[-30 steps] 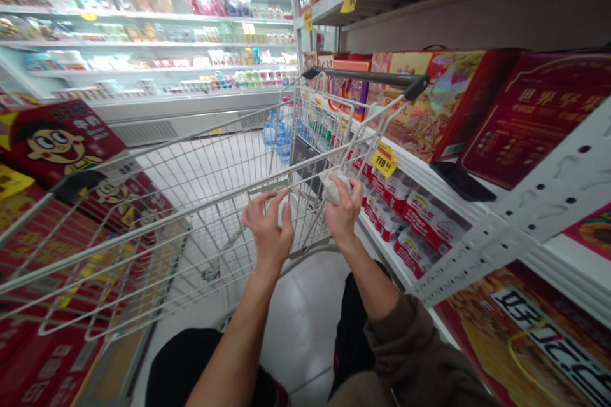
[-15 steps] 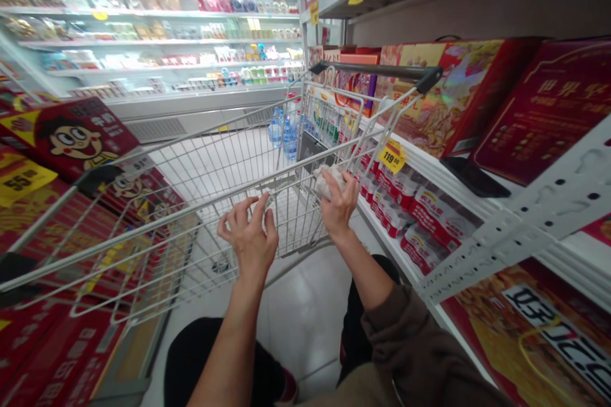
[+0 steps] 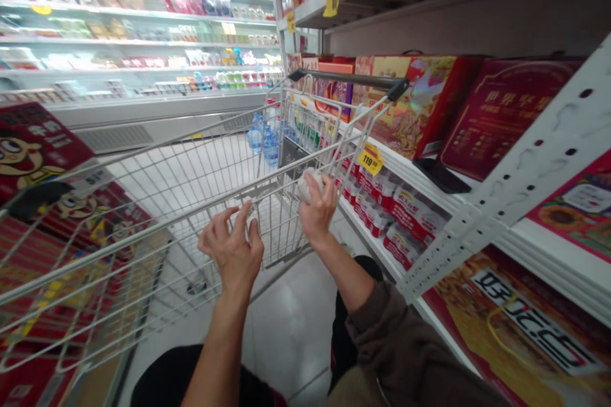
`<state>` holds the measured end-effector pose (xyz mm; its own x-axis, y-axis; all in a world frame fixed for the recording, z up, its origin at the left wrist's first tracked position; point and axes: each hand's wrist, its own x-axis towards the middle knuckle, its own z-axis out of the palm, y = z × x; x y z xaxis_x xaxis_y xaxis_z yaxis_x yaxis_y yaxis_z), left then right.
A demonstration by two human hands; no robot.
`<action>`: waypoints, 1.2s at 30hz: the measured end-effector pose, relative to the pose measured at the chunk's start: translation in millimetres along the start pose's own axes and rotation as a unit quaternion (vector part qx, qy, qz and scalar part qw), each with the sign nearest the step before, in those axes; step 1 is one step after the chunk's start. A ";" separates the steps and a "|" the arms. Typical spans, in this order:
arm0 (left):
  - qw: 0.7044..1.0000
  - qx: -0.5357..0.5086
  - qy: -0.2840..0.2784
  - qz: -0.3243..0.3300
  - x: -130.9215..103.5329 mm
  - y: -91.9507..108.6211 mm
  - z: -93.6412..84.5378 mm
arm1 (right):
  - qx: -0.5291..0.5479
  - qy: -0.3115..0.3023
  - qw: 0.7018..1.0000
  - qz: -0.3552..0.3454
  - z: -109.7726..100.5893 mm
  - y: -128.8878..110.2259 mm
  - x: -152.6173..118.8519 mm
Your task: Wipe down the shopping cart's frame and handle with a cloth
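Note:
A metal shopping cart [image 3: 191, 211] stands crosswise in front of me, its dark handle [image 3: 348, 79] at the far right end. My right hand [image 3: 319, 206] grips a crumpled greyish-white cloth [image 3: 311, 186] and holds it at the cart's wire side, near the handle end. Left of it, my left hand [image 3: 232, 245] is beside the same wire side, fingers bent and apart. I see nothing held in it, though its fingertips overlap the wires and I cannot tell if they touch.
Shelving on the right has a perforated white upright [image 3: 515, 197], gift boxes [image 3: 415, 102] and packs of bottles [image 3: 405, 216]. Red cartons [image 3: 42, 152] are stacked at left. A lit chiller [image 3: 143, 102] runs along the back, with large water bottles [image 3: 271, 145] on the floor.
The view has swung a little to the right, so the cart and shelves sit further left. My right hand still holds the cloth at the wires; the left keeps its bent shape.

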<state>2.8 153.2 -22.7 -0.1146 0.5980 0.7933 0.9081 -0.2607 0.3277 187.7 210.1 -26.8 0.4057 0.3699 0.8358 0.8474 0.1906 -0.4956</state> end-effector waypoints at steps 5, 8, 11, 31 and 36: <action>1.000 -0.008 -0.008 0.010 0.1 -1.1 2.6 | 0.007 0.023 0.998 0.062 4.4 -1.3 0.9; 1.000 -0.022 -0.006 0.016 1.4 0.4 2.0 | 0.032 0.010 0.997 0.065 4.8 -6.8 -2.0; 0.998 -0.054 -0.011 0.019 0.6 -2.5 2.1 | 0.064 -0.010 0.996 0.061 2.6 -5.1 -2.6; 0.998 0.011 0.016 -0.059 -15.2 -29.7 -11.5 | 0.084 0.007 0.996 -0.015 8.3 -27.8 -32.7; 0.999 0.003 0.009 -0.033 -14.9 -33.2 -13.8 | 0.036 0.051 0.998 0.015 10.1 -20.3 -25.1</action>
<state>-31.2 142.5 -38.3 -0.1822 0.5997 0.7792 0.9006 -0.2162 0.3770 156.8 206.1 -40.2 0.4669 0.2821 0.8381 0.8088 0.2470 -0.5337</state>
